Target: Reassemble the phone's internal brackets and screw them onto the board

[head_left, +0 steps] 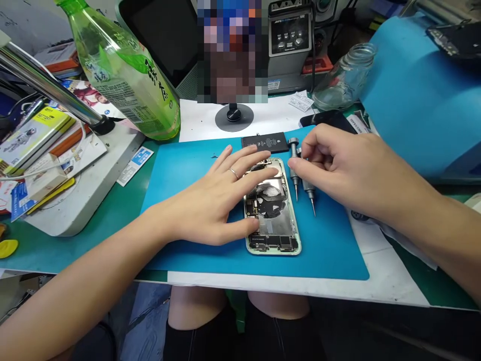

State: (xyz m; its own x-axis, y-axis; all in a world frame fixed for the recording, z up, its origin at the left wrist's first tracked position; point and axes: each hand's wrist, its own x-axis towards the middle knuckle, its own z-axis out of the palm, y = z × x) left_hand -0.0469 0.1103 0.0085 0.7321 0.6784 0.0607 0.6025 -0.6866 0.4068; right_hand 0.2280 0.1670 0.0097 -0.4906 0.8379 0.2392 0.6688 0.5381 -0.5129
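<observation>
An opened phone body (276, 228) lies on the blue mat (323, 255), its inner parts exposed and a torn black-and-silver patch in the middle. My left hand (218, 195) is spread over its left side, wearing a ring, with thumb and fingertips at the phone. To the right, my right hand (338, 163) has curled fingers over two precision screwdrivers (293, 175); whether it pinches anything small is hidden. Both screwdrivers lie side by side, tips toward me. Just beyond the phone is a black phone battery (272, 142).
A green tea bottle (131, 85) leans at the back left beside a lamp base (86, 195) piled with boxes. Behind are a round stand (234, 118), a control unit (291, 37) and a glass jar (345, 75). A dark phone (330, 119) lies behind my right hand.
</observation>
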